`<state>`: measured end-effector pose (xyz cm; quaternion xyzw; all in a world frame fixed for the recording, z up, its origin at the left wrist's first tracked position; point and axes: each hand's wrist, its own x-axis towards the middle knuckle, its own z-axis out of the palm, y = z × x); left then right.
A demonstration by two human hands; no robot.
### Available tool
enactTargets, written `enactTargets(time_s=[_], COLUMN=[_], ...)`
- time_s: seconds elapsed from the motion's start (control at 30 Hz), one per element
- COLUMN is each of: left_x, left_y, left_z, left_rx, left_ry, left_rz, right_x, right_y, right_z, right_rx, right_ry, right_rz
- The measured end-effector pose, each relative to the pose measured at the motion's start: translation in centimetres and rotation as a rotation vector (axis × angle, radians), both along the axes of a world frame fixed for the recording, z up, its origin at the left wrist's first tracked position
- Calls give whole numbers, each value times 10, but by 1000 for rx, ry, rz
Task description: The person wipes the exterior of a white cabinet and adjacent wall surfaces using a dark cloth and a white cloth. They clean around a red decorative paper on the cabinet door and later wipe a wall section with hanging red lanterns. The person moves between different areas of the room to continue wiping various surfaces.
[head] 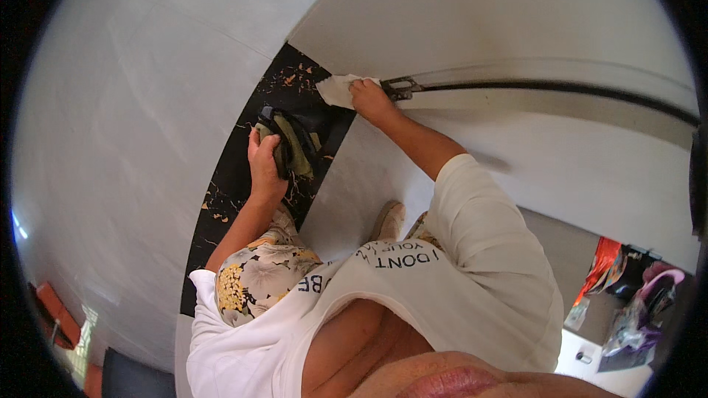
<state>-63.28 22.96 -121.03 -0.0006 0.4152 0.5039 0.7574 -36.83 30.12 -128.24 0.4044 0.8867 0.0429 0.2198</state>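
My left hand [265, 163] grips a bundle of folded dark green and black fabric [293, 146]. The bundle is over a black strip with gold veining [301, 74], patterned like marble; whether it rests there I cannot tell. Higher in the picture, my right hand [371, 100] pinches a crumpled white cloth or tissue [336, 90] at the far end of that strip. Right beside these fingers is a dark metal bracket [401, 88], at the end of a long black rail or rod [531, 86]. My right fingertips are partly hidden against the white piece.
A pale grey smooth surface [127, 138] borders the strip on the left, and a white panel [498, 16] rises at upper right. My shoe [390, 218] is below. Plastic bags and colourful items [641, 309] lie at lower right; a dark grey object [135, 376] is at lower left.
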Motion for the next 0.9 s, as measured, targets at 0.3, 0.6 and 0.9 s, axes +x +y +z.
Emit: enactTargets(time_s=[0.3, 0.6, 0.9], left_x=[-10, -10, -40], left_y=[-27, -26, -50], left_z=[-30, -14, -73], left_rx=[1, -21, 1076], left_ry=[160, 84, 725], left_rz=[-59, -86, 194], right_x=[-13, -46, 2], right_y=[-23, 16, -139], right_z=[71, 149, 106], right_rx=[-62, 583, -710], right_ry=[-223, 475, 189], right_rz=[-100, -20, -182])
